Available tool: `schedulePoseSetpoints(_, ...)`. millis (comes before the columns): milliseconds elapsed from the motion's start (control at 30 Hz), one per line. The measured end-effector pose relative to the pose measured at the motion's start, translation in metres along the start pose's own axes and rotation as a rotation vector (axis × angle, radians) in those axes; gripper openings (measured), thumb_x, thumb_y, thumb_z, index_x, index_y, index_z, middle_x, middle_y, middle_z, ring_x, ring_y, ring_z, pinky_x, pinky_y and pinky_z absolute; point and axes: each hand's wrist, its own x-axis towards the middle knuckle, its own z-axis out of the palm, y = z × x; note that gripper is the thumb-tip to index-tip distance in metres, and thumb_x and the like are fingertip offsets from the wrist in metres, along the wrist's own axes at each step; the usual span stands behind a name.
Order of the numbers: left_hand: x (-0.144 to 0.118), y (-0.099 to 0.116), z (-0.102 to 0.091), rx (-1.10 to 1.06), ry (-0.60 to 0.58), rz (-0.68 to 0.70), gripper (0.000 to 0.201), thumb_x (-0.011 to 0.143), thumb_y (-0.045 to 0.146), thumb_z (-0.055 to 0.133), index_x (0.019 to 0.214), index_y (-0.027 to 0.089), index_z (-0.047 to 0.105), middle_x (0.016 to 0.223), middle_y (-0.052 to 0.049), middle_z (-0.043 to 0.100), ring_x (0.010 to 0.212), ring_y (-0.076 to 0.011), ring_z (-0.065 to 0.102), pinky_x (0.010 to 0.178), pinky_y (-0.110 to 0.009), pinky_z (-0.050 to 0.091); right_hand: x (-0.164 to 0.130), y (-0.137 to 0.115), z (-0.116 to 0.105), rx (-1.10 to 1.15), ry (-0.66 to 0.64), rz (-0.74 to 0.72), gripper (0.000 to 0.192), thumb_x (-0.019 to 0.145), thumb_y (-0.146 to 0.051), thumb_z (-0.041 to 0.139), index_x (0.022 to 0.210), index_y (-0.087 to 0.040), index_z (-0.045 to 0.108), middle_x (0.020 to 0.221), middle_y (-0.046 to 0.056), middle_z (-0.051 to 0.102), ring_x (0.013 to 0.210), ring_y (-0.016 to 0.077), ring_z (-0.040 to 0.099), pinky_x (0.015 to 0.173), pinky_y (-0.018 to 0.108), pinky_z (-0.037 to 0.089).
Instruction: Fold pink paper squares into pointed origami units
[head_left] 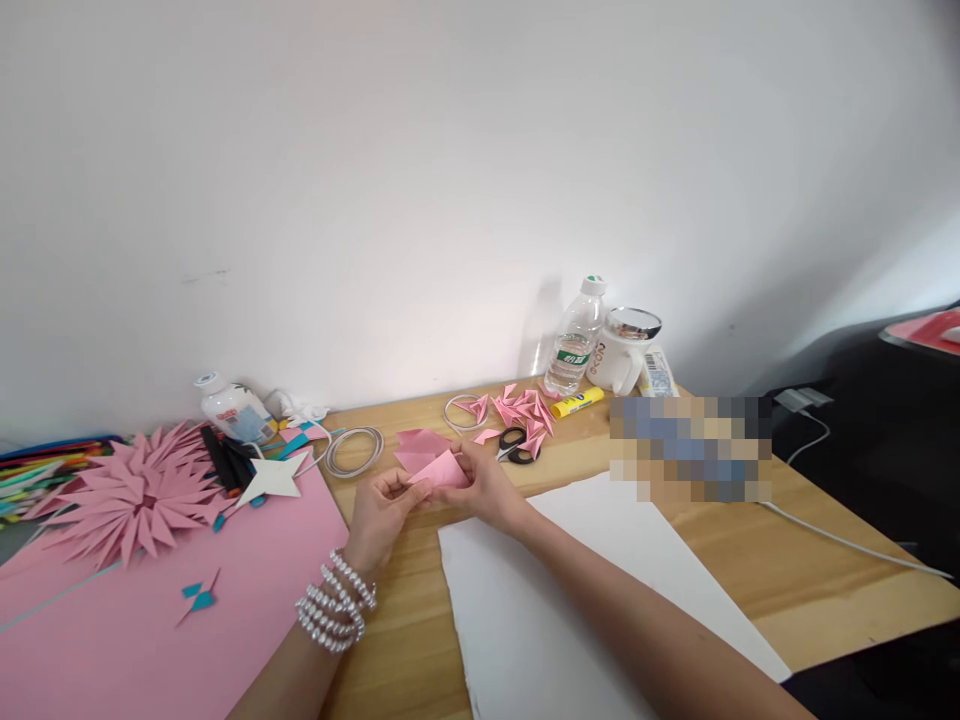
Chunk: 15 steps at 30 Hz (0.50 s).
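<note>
A small folded piece of pink paper [441, 471] is held between both hands above the wooden table. My left hand [382, 510] pinches its left end, with a string of silver beads [335, 605] round the wrist. At its right end the fingers of my right hand [484, 485] are closed on it. Just behind lies another pink paper piece [420, 447] on the table. Black-handled scissors [517, 447] rest to the right of my right hand, near a heap of folded pink pieces [525, 408].
A large white sheet [540, 620] lies under my right forearm. On the left, a pink sheet [247, 620] bears a spiky pink paper flower [142, 495] and a white paper star [274, 480]. At the back stand a water bottle [574, 345], a mug [621, 355] and a yellow glue stick [577, 403].
</note>
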Motion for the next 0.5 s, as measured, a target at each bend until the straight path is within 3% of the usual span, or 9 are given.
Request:
schedulePoseSetpoints(167,0.0002,0.0004,0.0,0.039,0.017,0.008,0.019,0.056,0.029,0.073,0.056,0.013,0.062,0.052,-0.001,0.063,0.052,-0.0126,0.057,0.054,-0.023,0.048,0.0002,-0.002,0.0002,-0.154,0.026,-0.065,0.026,0.061,-0.022,0.064,0.085,-0.016,0.057,0.076,0.0,0.056,0.066,0.0132,0.05,0.056,0.022,0.04)
schedulePoseSetpoints(333,0.0009,0.0008,-0.0006,0.043,0.01,0.01,0.018,0.058,0.029,0.072,0.056,0.013,0.062,0.052,-0.002,0.063,0.052,-0.0124,0.057,0.052,-0.022,0.046,-0.0012,-0.0054,0.0019,-0.294,0.058,-0.096,0.016,0.061,-0.016,0.059,0.077,-0.017,0.057,0.064,-0.002,0.051,0.056,0.0105,0.043,0.049,0.02,0.034)
schedulePoseSetpoints(500,0.0027,0.0004,-0.0026,0.028,0.023,-0.005,0.019,0.056,0.029,0.073,0.055,0.013,0.062,0.051,-0.003,0.063,0.049,-0.0131,0.057,0.051,-0.023,0.047,-0.0015,0.0001,0.0027,-0.205,0.054,-0.03,0.01,0.061,-0.014,0.057,0.069,-0.017,0.055,0.056,-0.004,0.047,0.048,0.0085,0.039,0.043,0.019,0.031)
